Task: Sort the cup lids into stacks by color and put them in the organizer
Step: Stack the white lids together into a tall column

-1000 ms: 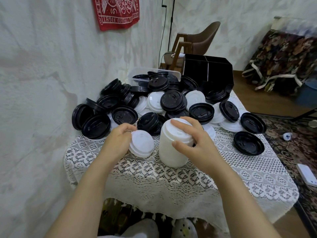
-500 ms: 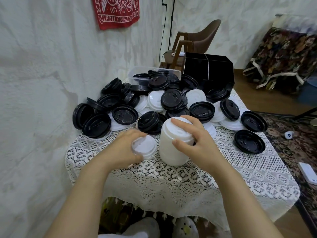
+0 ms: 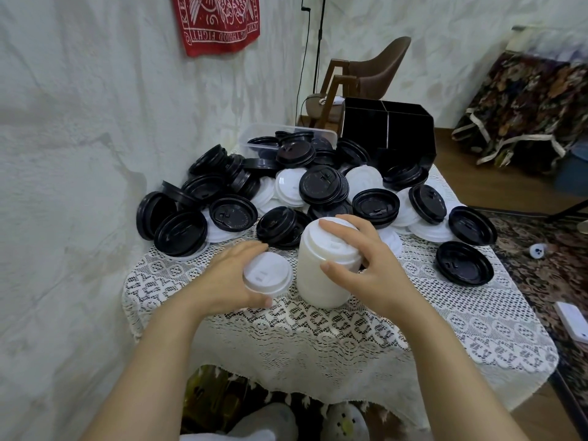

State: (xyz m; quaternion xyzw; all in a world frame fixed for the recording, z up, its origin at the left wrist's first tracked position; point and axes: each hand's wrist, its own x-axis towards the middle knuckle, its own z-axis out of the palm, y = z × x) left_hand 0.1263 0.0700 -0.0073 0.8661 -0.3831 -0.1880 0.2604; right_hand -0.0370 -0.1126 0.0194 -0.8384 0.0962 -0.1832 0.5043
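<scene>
Turning done since 1 s ago: left hand (image 3: 229, 278) grips one white lid (image 3: 266, 275), now dome-up, just left of the white lid stack (image 3: 321, 281) on the near tabletop (image 3: 318, 332); right hand (image 3: 366, 268) clasps the stack. Ready to cap; organizer (image 3: 381, 128) far right.

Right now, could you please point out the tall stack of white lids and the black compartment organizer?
tall stack of white lids (image 3: 318, 281): head view, its bare side.
black compartment organizer (image 3: 366, 128): head view, front wall.
</scene>
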